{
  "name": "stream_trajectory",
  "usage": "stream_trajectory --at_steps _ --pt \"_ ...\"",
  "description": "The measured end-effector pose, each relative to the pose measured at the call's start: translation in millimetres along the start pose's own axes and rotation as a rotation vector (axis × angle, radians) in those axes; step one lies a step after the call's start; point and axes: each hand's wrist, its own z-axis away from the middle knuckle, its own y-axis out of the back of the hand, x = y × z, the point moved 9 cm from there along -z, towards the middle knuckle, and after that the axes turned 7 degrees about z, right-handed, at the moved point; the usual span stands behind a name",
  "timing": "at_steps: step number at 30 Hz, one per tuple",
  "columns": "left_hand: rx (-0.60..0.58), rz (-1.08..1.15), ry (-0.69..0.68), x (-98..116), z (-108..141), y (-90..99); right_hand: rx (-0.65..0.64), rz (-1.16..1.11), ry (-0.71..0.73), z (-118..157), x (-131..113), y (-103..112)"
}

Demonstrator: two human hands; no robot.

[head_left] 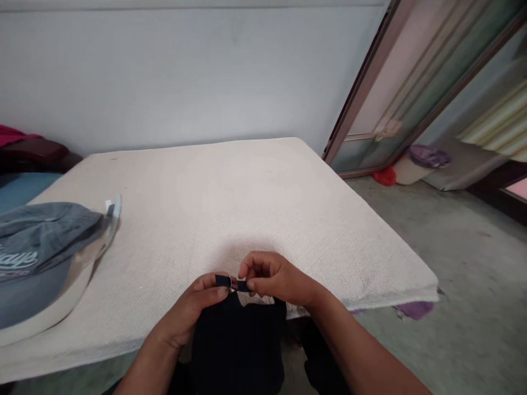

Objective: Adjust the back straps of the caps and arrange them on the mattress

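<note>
A dark navy or black cap (239, 345) hangs at the table's front edge, its crown toward me and the arched gap at its back facing up. Across that gap runs its narrow dark strap (223, 281), with what looks like a small metal buckle near the middle. My left hand (201, 302) pinches the strap's left part between thumb and fingers. On the strap's right part, the thumb and curled fingers of my right hand (267, 277) are closed. The cap's brim is hidden from view.
A grey-blue cap with white lettering (45, 241) lies at the left on a pale, round-edged holder (78, 296). Cream textured cloth covers the table (230, 192), which stands against a white wall (197, 77). To the right are a sliding glass door (379, 126) and a waste bin (411, 167).
</note>
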Motion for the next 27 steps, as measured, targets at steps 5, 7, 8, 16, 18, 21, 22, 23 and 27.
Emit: stream_trajectory --at_steps 5,7,8,16,18,21,22,23,27 --pt "-0.093 -0.083 -0.035 4.4 -1.6 -11.6 -0.008 -0.067 -0.016 -1.2 3.3 -2.4" --pt "-0.138 -0.143 -0.05 4.5 -1.6 -16.1 -0.035 -0.101 -0.012 -1.4 3.4 -6.2" --pt "-0.137 -0.157 -0.061 4.9 -1.6 -16.1 -0.044 -0.11 -0.011 -1.3 3.1 -7.6" --pt "-0.102 -0.234 -0.055 1.5 -3.4 -14.7 -0.049 -0.005 -0.071 -0.4 6.3 -10.4" --pt "-0.077 -0.228 -0.046 -1.0 -3.9 -9.8 -0.034 0.04 -0.073 -0.8 8.5 -8.4" --pt "-0.117 -0.203 -0.005 -8.3 -2.8 -5.4 -0.03 0.08 -0.043 -1.1 8.9 -6.3" --pt "-0.133 -0.187 -0.006 -9.1 -2.3 -4.5 -0.038 0.087 -0.037 -1.0 8.9 -6.4" --pt "-0.141 -0.17 -0.019 -8.4 -2.0 -3.8 -0.046 0.097 -0.033 -0.8 9.0 -6.7" --pt "-0.111 -0.176 -0.037 -6.2 -4.5 -5.4 -0.057 0.175 -0.031 -0.6 9.5 -7.6"
